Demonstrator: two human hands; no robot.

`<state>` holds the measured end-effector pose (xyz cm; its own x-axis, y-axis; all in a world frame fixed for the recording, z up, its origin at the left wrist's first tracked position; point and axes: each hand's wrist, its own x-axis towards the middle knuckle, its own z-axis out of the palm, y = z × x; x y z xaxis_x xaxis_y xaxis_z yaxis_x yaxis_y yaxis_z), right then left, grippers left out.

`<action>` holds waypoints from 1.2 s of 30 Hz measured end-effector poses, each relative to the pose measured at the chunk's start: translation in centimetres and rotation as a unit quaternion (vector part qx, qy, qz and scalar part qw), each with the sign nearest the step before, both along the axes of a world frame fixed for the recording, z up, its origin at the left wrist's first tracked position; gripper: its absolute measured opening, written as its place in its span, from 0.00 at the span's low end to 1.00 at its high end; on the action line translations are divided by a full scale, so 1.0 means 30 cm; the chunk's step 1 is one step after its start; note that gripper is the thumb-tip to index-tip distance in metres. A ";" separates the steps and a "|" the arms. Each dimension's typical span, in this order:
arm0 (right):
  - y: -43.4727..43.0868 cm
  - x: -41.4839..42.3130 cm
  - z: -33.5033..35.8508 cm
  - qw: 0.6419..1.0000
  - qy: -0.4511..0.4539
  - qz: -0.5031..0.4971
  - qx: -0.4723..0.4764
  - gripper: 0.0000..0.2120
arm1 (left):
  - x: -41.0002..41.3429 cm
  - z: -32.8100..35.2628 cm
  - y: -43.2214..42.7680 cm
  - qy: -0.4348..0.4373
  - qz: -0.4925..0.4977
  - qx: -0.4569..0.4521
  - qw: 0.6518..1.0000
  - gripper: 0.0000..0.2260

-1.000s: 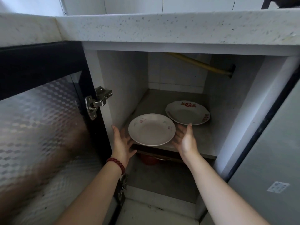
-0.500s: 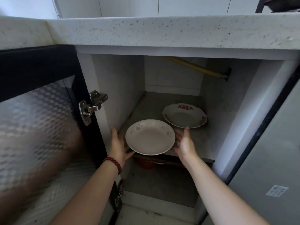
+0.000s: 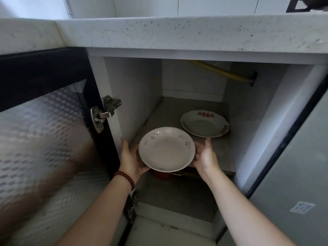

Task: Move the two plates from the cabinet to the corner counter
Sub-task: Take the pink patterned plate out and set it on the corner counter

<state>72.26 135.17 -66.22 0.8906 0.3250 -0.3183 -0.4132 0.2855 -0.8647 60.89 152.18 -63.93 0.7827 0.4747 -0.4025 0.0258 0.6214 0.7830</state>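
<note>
Left hand (image 3: 132,159) and right hand (image 3: 205,157) cup the near white plate (image 3: 166,148) from 9 and 3 o'clock, fingers spread under its rim, holding it at the front edge of the cabinet shelf (image 3: 221,153). 2nd plate, scalloped with red print (image 3: 205,123), lies flat on the shelf at 1 o'clock of the held one, apart. Cabinet door (image 3: 44,139) open at left; speckled desk (image 3: 177,32) above. Red bead bracelet (image 3: 125,178) on left wrist.

A: Non-task stuff? Yellow pipe (image 3: 221,71) at cabinet's upper back, metal hinge (image 3: 103,113) by the frosted door (image 3: 40,139).
B: Red container (image 3: 162,175) under the shelf, sticker (image 3: 302,207) on right panel.
</note>
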 end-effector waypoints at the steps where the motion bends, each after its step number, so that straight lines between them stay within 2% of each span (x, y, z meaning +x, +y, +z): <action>1: -0.008 -0.013 0.007 1.000 -0.003 0.001 0.003 0.24 | -0.020 0.015 -0.016 0.000 0.004 0.004 1.000 0.32; 9: -0.127 -0.215 0.212 0.999 0.023 0.035 -0.006 0.24 | -0.249 0.261 -0.163 0.066 0.055 0.011 0.996 0.35; 16: -0.257 -0.492 0.520 0.993 0.070 0.071 -0.064 0.25 | -0.515 0.592 -0.321 0.103 0.095 -0.069 0.988 0.35; 21: -0.335 -0.652 0.800 0.985 0.075 0.124 -0.095 0.30 | -0.703 0.865 -0.405 0.166 0.127 -0.045 0.977 0.35; 28: -0.396 -0.710 1.238 0.986 0.079 0.119 -0.081 0.26 | -0.784 1.305 -0.462 0.140 0.130 -0.040 0.981 0.28; 36: -0.455 -0.672 1.610 0.995 0.072 0.055 -0.048 0.26 | -0.730 1.672 -0.484 0.080 0.066 0.009 0.995 0.27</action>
<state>52.11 121.52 -17.92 0.7941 0.3803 -0.4740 -0.5590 0.1509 -0.8153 38.99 137.65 -13.77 0.6402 0.5764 -0.5079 0.0705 0.6142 0.7860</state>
